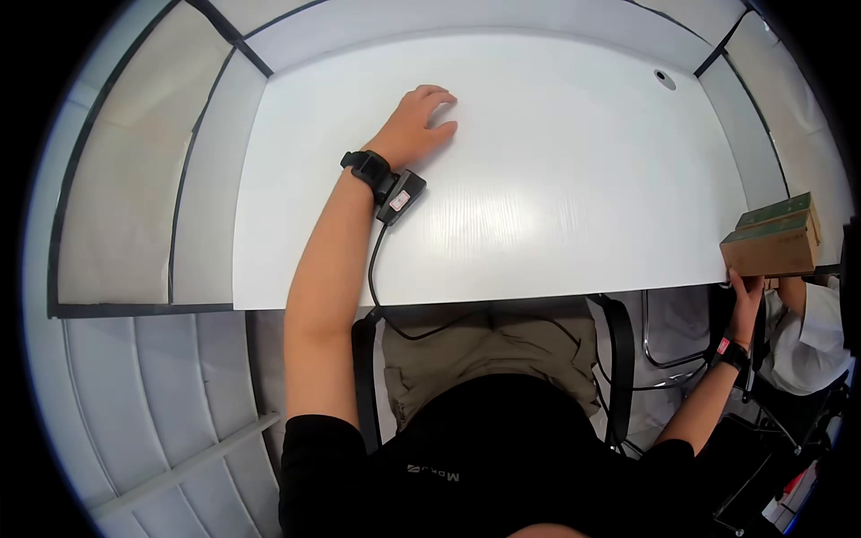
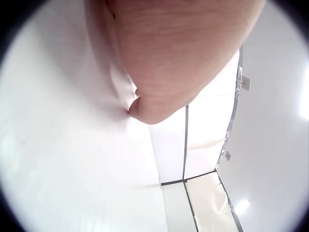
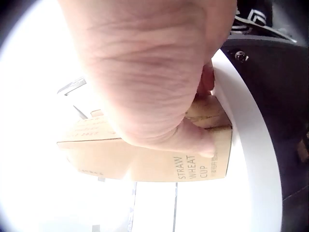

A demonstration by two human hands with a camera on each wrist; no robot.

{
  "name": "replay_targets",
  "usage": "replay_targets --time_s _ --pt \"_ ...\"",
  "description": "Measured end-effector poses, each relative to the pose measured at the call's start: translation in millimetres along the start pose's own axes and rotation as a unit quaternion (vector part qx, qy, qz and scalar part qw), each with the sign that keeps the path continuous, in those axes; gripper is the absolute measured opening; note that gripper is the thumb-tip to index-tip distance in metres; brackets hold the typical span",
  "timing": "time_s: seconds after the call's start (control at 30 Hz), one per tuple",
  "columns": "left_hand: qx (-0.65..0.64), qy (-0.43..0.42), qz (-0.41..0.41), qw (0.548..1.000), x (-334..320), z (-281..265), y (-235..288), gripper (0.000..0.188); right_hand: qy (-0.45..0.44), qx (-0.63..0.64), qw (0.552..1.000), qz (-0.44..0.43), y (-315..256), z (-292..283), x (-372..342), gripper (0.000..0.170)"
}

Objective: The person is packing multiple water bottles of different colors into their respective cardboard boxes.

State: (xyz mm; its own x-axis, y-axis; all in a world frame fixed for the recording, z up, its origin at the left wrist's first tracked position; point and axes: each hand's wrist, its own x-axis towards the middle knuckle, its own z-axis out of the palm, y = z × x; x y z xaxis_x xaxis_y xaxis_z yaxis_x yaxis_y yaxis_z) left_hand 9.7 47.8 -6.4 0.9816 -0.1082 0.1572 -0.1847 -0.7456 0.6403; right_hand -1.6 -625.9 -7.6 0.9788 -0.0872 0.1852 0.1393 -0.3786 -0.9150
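Observation:
At the table's right front corner, a brown cardboard box with green on top is gripped by my right hand. The right wrist view shows the thumb of that hand on the face of the box printed "STRAW WHEAT CUP"; its other fingers are mostly hidden behind the palm. A dark line splits the green top; whether this is one box or two I cannot tell. My left hand rests on the white table, left of the middle, fingers loosely bent around nothing. Its palm side fills the upper left wrist view.
Pale partition panels border the white table at the back and sides. A cable hole lies at the back right. A black cable runs from the left wrist camera over the front edge. Another person's white sleeve shows at the right.

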Motion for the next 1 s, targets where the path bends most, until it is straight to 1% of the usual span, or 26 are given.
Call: replay_targets --time_s 0.07,0.2,0.23,0.33,0.4,0.47,0.5,0.53,0.57,0.6,0.63,0.67,0.7,0.73,0.8,0.87,0.9,0.93,0.97,1.0 --pt "0.002 0.001 0.005 1.000 0 0 -1 0.045 -0.003 -0.011 1.000 -0.026 5 1 4 0.063" --pt "0.002 0.002 0.005 1.000 0 0 -2 0.044 -0.012 -0.038 0.999 -0.032 18 -7 4 0.061" --pt "0.000 0.003 0.009 1.000 -1 1 -3 0.044 -0.016 -0.007 0.999 -0.035 27 -15 -1 0.059" --pt "0.004 0.007 0.019 1.000 1 2 -6 0.044 0.088 0.006 0.993 -0.074 50 -30 -17 0.050" --pt "0.018 0.014 0.022 0.999 0 2 -6 0.043 0.224 -0.126 0.964 -0.067 104 -77 -17 0.046" --pt "0.029 0.015 0.028 0.999 1 4 -9 0.044 0.289 -0.192 0.937 -0.040 131 -120 -15 0.044" --pt "0.036 0.015 0.031 0.999 1 3 -9 0.044 0.288 -0.195 0.938 -0.017 139 -142 -11 0.045" --pt "0.028 0.010 0.016 0.999 -1 1 -6 0.044 0.287 -0.196 0.938 0.004 149 -166 -4 0.047" --pt "0.020 0.005 0.000 1.000 -3 0 -2 0.044 0.195 -0.402 0.891 -0.078 180 -217 6 0.050" --pt "0.009 0.000 -0.013 1.000 -4 0 0 0.044 0.096 -0.586 0.789 -0.158 201 -251 18 0.054" --pt "0.023 -0.007 -0.007 1.000 -2 0 -1 0.046 0.125 -0.247 0.959 0.054 157 -215 25 0.060" --pt "0.027 -0.006 -0.004 1.000 -2 0 -1 0.047 0.299 0.141 0.925 0.190 115 -182 33 0.066" --pt "0.032 -0.005 -0.004 0.999 -2 0 -1 0.047 0.286 0.145 0.925 0.205 104 -178 43 0.067" --pt "0.037 -0.006 -0.005 0.999 -3 0 -1 0.048 0.272 0.149 0.925 0.222 108 -187 57 0.068" --pt "0.015 -0.006 -0.016 1.000 -4 0 -1 0.049 0.184 0.076 0.967 0.161 132 -202 74 0.066" --pt "0.020 -0.010 -0.023 0.999 -4 0 0 0.049 0.158 0.132 0.967 0.148 101 -171 69 0.066" --pt "0.019 -0.014 -0.022 0.999 -3 0 0 0.048 0.044 -0.095 0.994 0.031 165 -220 90 0.070" --pt "0.012 -0.015 -0.032 0.999 -3 -1 1 0.047 0.008 -0.222 0.975 -0.027 150 -199 89 0.070" --pt "0.008 -0.013 -0.034 0.999 -4 -1 4 0.047 0.027 -0.034 0.998 0.045 132 -181 92 0.069" --pt "0.004 -0.012 -0.038 0.999 -4 -1 5 0.047 0.045 0.153 0.980 0.116 123 -174 94 0.068"
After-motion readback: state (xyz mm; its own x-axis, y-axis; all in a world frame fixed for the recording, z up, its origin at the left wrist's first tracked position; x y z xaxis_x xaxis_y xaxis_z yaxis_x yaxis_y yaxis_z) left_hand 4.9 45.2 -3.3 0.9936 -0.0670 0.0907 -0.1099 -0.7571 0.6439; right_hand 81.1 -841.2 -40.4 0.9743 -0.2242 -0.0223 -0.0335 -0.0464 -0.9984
